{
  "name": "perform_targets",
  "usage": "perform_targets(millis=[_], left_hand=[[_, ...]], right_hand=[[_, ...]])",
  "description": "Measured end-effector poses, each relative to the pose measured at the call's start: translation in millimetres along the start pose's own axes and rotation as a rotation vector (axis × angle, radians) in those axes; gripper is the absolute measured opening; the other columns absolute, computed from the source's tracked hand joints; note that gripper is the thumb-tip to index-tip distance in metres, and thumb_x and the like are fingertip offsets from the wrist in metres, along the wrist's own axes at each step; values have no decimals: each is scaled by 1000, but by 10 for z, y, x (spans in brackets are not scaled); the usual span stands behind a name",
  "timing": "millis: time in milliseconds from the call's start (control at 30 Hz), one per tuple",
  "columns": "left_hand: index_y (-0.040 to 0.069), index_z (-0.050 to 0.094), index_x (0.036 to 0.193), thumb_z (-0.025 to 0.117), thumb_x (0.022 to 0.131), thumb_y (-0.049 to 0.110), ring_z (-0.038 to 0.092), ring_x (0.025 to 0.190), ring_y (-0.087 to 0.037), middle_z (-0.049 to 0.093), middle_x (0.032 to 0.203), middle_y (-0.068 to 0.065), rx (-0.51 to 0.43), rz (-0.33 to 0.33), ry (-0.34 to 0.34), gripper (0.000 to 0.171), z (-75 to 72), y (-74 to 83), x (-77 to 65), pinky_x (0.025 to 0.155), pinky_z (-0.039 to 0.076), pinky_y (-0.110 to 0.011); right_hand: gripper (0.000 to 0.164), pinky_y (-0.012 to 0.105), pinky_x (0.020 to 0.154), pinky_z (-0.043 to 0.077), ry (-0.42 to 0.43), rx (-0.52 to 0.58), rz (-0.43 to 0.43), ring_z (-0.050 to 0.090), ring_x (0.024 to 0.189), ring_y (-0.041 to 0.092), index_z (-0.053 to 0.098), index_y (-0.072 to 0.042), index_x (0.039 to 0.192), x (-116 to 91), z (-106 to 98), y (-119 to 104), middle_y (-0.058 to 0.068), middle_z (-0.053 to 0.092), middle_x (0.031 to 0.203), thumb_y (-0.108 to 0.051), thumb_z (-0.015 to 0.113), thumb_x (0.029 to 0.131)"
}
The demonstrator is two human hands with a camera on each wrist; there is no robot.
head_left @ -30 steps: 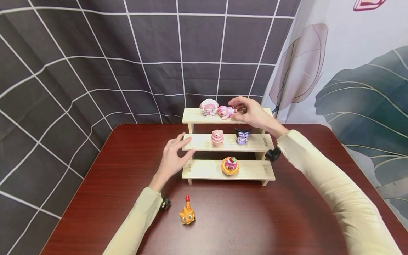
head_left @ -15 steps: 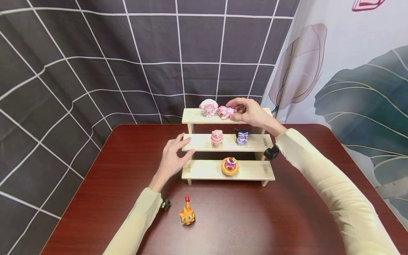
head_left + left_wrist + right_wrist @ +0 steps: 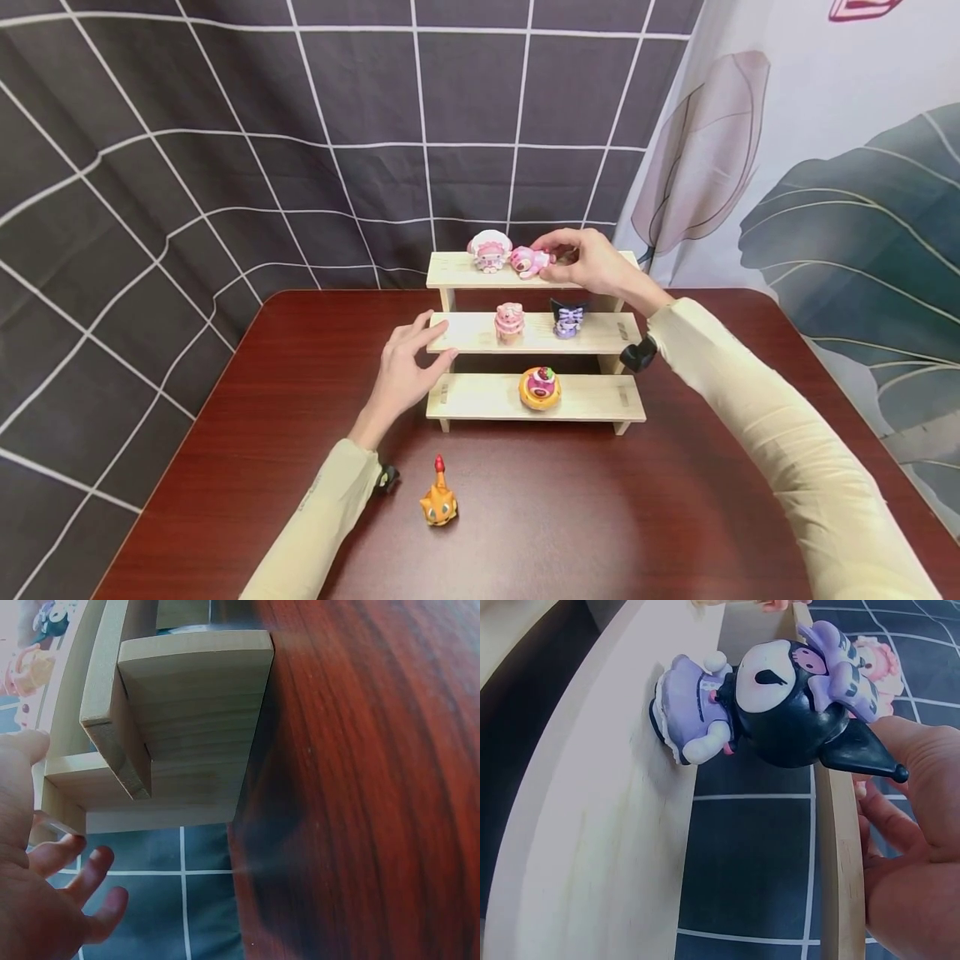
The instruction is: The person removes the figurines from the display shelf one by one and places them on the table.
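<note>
On the top shelf of a three-step wooden stand (image 3: 480,407), a pink bear figurine (image 3: 527,262) lies on its side. My right hand (image 3: 592,260) pinches its lower end; the right wrist view hides that grip behind the hand. Touching or nearly touching the bear is a white-hooded pink figurine (image 3: 491,252). My left hand (image 3: 408,362) grips the left end of the middle shelf, thumb at its front edge and fingers behind, as the left wrist view shows. A pink bear-like figurine (image 3: 510,322) and a purple-and-black figurine (image 3: 772,697) stand on the middle shelf.
On the bottom shelf sits a round orange-and-purple figurine (image 3: 540,389). An orange figurine with a red-tipped tail (image 3: 439,505) is on the red-brown table (image 3: 540,517) in front of the stand. A dark checked curtain (image 3: 360,100) hangs behind.
</note>
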State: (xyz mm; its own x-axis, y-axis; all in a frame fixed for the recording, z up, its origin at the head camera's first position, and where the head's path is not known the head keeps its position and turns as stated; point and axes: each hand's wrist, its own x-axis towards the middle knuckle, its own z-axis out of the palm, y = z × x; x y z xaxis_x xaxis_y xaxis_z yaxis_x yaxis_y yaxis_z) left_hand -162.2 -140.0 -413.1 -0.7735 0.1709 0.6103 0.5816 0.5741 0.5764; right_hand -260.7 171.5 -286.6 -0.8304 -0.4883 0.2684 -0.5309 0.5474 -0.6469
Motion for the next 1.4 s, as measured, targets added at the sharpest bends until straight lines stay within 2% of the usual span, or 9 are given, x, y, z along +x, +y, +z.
perform_targets(millis=[200, 1000, 1100, 1267, 1333, 1400], left_hand=[[7, 71, 125, 82, 84, 19, 55, 109, -37, 58, 138, -18, -4, 3, 4, 44, 3, 4, 1, 86, 44, -53], [7, 71, 126, 81, 85, 20, 55, 111, -37, 57, 139, -18, -12, -8, -4, 45, -6, 11, -9, 89, 43, -54], [7, 70, 127, 81, 85, 21, 55, 111, -38, 57, 139, -18, -12, -9, -4, 45, -8, 20, -10, 89, 43, -54], [7, 70, 127, 82, 85, 21, 55, 111, -37, 57, 140, -18, -11, -14, -3, 46, -9, 31, -13, 88, 43, -54], [7, 70, 127, 81, 85, 20, 55, 111, -37, 57, 140, -18, -11, -16, -3, 46, -6, 31, -12, 88, 44, -54], [7, 70, 127, 81, 85, 20, 55, 110, -38, 57, 139, -18, -9, -17, -3, 45, -3, 31, -12, 88, 44, -54]], right_hand=[[35, 26, 69, 43, 5, -14, 17, 55, 80, 23, 71, -5, 117, -20, -3, 8, 9, 67, 96, -5, 79, 84], [36, 21, 78, 49, 28, 17, -4, 62, 95, 24, 71, -5, 118, -167, -62, -103, 10, 69, 110, -4, 79, 83], [35, 27, 80, 51, 33, 18, -11, 63, 95, 24, 72, -5, 118, -195, -71, -120, 10, 69, 109, -4, 79, 83], [36, 45, 84, 53, 37, 25, -24, 63, 95, 23, 71, -4, 118, -238, -79, -144, 11, 69, 109, -2, 78, 83], [36, 49, 84, 52, 38, 26, -31, 62, 95, 23, 71, -3, 117, -253, -81, -152, 11, 69, 108, -1, 79, 83], [35, 47, 84, 52, 36, 30, -34, 62, 95, 23, 71, -3, 117, -270, -86, -159, 11, 69, 107, -1, 79, 83]])
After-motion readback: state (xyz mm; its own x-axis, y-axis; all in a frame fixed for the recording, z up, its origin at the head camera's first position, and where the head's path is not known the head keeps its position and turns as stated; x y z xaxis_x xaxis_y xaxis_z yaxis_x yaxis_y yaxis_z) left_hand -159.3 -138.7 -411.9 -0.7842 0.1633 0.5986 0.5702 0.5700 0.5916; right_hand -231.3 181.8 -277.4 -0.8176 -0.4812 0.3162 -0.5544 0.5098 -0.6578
